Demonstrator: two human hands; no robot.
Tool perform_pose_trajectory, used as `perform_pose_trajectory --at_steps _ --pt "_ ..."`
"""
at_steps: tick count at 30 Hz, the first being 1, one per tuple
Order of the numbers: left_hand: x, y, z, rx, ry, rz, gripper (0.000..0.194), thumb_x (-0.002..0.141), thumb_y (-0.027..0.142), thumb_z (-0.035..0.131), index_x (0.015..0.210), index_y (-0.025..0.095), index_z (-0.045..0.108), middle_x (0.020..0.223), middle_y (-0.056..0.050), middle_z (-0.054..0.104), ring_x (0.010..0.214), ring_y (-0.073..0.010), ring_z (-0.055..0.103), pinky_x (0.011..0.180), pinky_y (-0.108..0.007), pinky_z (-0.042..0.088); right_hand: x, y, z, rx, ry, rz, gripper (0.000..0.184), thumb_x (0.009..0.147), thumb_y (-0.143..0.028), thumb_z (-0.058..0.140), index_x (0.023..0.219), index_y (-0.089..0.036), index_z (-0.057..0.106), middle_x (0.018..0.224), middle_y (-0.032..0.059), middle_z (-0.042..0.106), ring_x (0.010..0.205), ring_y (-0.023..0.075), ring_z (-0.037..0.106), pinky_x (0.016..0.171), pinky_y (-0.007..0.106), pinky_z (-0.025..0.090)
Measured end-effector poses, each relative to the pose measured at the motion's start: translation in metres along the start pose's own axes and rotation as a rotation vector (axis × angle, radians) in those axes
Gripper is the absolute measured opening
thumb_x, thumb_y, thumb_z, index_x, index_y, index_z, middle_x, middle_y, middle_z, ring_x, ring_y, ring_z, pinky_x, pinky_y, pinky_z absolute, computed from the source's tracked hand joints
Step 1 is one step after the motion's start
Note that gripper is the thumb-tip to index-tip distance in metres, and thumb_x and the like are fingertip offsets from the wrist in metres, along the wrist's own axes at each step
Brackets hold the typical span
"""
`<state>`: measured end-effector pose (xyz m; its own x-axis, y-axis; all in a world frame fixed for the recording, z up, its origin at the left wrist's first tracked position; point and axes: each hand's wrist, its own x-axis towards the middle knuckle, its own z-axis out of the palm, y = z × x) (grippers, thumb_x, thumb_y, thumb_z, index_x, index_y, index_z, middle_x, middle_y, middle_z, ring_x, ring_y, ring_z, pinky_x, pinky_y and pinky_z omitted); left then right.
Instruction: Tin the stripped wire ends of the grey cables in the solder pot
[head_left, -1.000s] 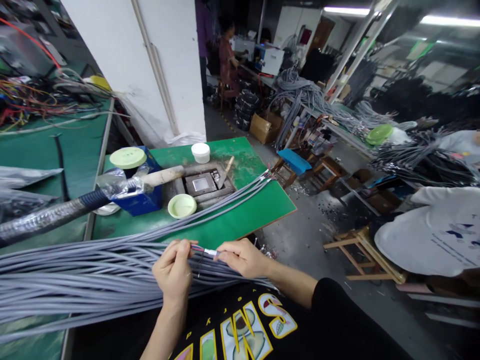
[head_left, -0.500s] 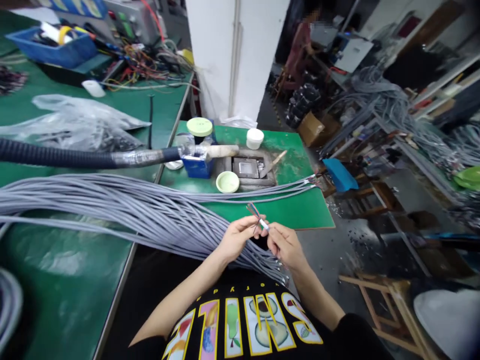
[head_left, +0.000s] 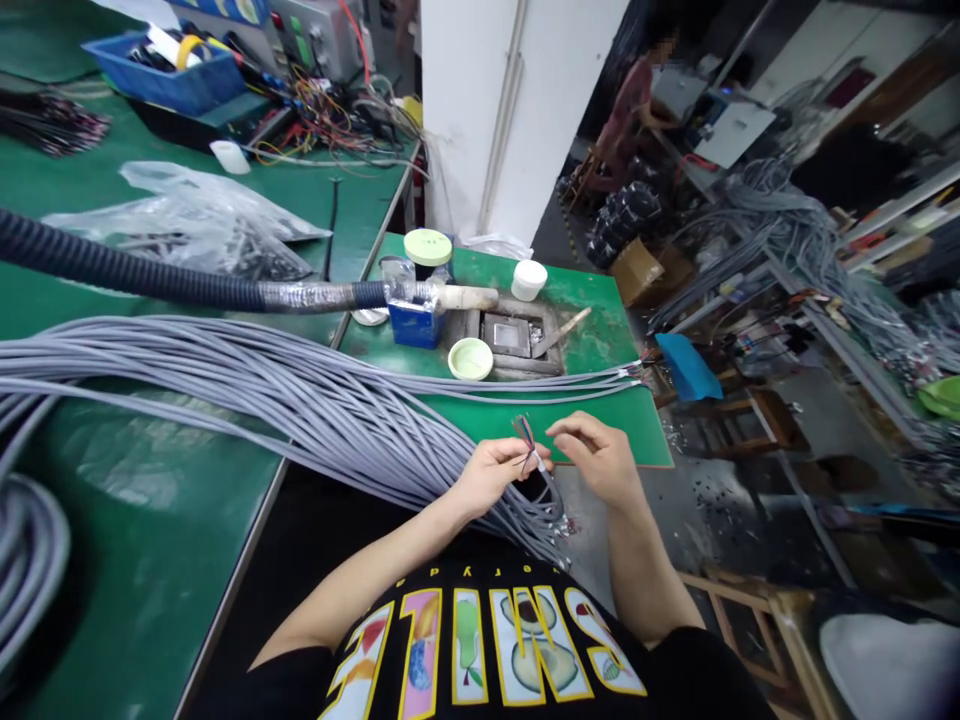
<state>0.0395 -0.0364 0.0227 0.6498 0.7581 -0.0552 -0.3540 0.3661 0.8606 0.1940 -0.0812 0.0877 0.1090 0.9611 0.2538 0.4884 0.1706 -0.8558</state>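
Observation:
My left hand (head_left: 491, 475) pinches the stripped end of a grey cable (head_left: 556, 495), just below its white wrap. Thin coloured wires (head_left: 523, 430) fan out above the fingertips. To the right, my right hand (head_left: 600, 460) is off the cable, fingers partly stretched and apart, with nothing visible in it. A thick bundle of grey cables (head_left: 360, 420) runs from the left under my left hand, its ends hanging near my lap. Several more cables (head_left: 540, 385) lie across the green bench, with bared ends at its right side.
Behind the cables stand a solder pot (head_left: 510, 337) with a scraper (head_left: 562, 330) on it, a pale green dish (head_left: 470, 359), a white tub (head_left: 529, 280) and a blue box (head_left: 415, 322). A black hose (head_left: 187, 285) reaches in from the left. A person (head_left: 630, 105) sits farther back.
My right hand has let go of the cable end and moved right and up, its fingers opening. My left hand keeps its pinch. The whole view has shifted slightly.

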Motion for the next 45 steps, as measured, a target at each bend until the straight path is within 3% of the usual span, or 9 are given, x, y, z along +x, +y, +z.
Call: perform_pose_trajectory --at_steps 7,13,18,19,24,28,32,38,45 --pt "-0.006 0.004 0.008 0.042 -0.076 0.053 0.035 0.065 0.046 0.078 0.068 0.011 0.071 0.058 -0.001 0.059 0.056 -0.0089 0.046 0.058 -0.022 0.037 0.011 -0.020 0.019 -0.087 -0.029 -0.127 0.015 0.081 -0.024 0.058 0.068 -0.018 0.064 0.067 0.0008 0.060 0.065 0.0121 0.055 0.064 0.024 0.043" --pt "-0.009 0.006 0.006 0.026 -0.039 -0.003 0.038 0.062 0.047 0.079 0.077 0.012 0.074 0.068 -0.007 0.069 0.063 -0.0147 0.058 0.063 -0.025 0.044 0.017 -0.013 0.028 0.025 0.081 -0.033 0.027 0.082 -0.027 0.055 0.058 -0.017 0.062 0.055 -0.0008 0.054 0.053 0.0104 0.048 0.054 0.024 0.037" --pt "-0.013 0.005 0.003 -0.014 0.012 -0.039 0.035 0.059 0.043 0.082 0.075 0.013 0.074 0.070 -0.009 0.071 0.063 -0.0168 0.062 0.061 -0.026 0.045 0.030 0.002 0.013 0.222 0.365 0.014 0.027 0.081 -0.032 0.055 0.059 -0.017 0.061 0.046 -0.0043 0.040 0.046 0.0095 0.038 0.049 0.024 0.031" --pt "-0.014 0.004 0.002 -0.012 0.023 -0.036 0.035 0.059 0.043 0.082 0.075 0.013 0.074 0.070 -0.009 0.071 0.061 -0.0163 0.061 0.060 -0.026 0.045 0.029 0.002 0.010 0.188 0.341 0.013 0.028 0.082 -0.033 0.054 0.060 -0.017 0.062 0.047 -0.0038 0.041 0.047 0.0099 0.039 0.049 0.024 0.032" --pt "-0.010 0.003 0.000 0.024 0.011 0.069 0.033 0.063 0.044 0.080 0.067 0.012 0.072 0.059 -0.003 0.063 0.052 -0.0080 0.045 0.054 -0.021 0.036 0.016 -0.013 0.010 -0.194 -0.154 -0.104 0.026 0.082 -0.036 0.059 0.064 -0.017 0.062 0.060 0.0004 0.057 0.059 0.0117 0.049 0.060 0.026 0.037" --pt "-0.006 0.003 0.000 0.031 -0.065 0.096 0.037 0.064 0.047 0.078 0.063 0.011 0.068 0.052 0.001 0.053 0.053 -0.0072 0.040 0.054 -0.021 0.032 0.013 -0.023 0.021 -0.332 -0.135 -0.212 0.035 0.085 -0.030 0.055 0.053 -0.018 0.048 0.054 -0.0017 0.046 0.057 0.0107 0.042 0.062 0.026 0.034" --pt "-0.008 0.004 0.000 0.077 -0.229 -0.023 0.043 0.069 0.052 0.072 0.062 0.011 0.067 0.056 -0.003 0.058 0.051 -0.0084 0.043 0.053 -0.022 0.035 0.015 -0.025 0.024 -0.148 -0.165 -0.127 0.033 0.084 -0.028 0.054 0.052 -0.018 0.052 0.054 -0.0019 0.045 0.054 0.0099 0.044 0.057 0.025 0.035" --pt "-0.008 0.007 -0.001 0.127 -0.171 -0.033 0.042 0.070 0.052 0.070 0.078 0.011 0.073 0.066 -0.007 0.067 0.049 -0.0079 0.043 0.049 -0.022 0.035 0.024 -0.008 0.029 0.175 -0.026 0.017 0.027 0.079 -0.033 0.058 0.058 -0.017 0.064 0.054 -0.0004 0.054 0.053 0.0108 0.048 0.054 0.025 0.038" --pt "-0.009 0.001 -0.007 0.092 -0.040 -0.025 0.037 0.069 0.048 0.073 0.077 0.012 0.074 0.065 -0.008 0.069 0.055 -0.0116 0.052 0.055 -0.023 0.039 0.034 0.013 0.028 0.295 0.246 0.086 0.026 0.076 -0.034 0.064 0.057 -0.017 0.064 0.048 -0.0030 0.046 0.048 0.0091 0.037 0.049 0.025 0.031"
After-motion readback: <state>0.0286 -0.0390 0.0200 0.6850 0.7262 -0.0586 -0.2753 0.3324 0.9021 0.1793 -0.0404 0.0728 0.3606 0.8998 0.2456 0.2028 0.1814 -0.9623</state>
